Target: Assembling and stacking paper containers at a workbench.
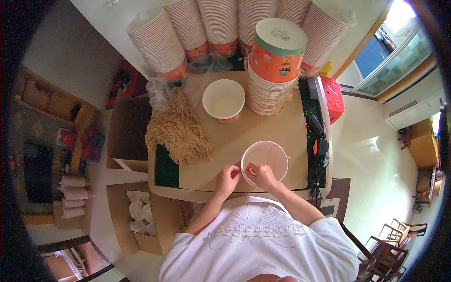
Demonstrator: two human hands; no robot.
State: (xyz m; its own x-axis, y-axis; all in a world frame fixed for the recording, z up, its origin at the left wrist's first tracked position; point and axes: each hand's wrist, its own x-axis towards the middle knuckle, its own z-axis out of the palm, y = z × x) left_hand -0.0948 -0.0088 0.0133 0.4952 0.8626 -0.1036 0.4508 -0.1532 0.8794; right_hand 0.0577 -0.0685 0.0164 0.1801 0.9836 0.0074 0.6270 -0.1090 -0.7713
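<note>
A white-lined paper bucket [278,162] stands upright near the front edge of the table. A thin cord [287,157] shows at its right rim and curves down inside. My right hand [261,176] reaches over the near left rim, its fingers pinched together just inside the wall. Just outside that rim is my left hand [228,178], with thumb and finger pinched. What the fingertips hold is too small to make out. A pile of tan cords [179,127] lies to the left. Behind it, to the right, a second open bucket [224,98] stands upright.
Stacked buckets, with an upturned orange and green bucket [277,54] on top, stand at the back right. Tall nested stacks [157,40] line the wall. Black cables and an orange item [321,147] lie along the right edge. An open carton [141,211] sits on the floor at left.
</note>
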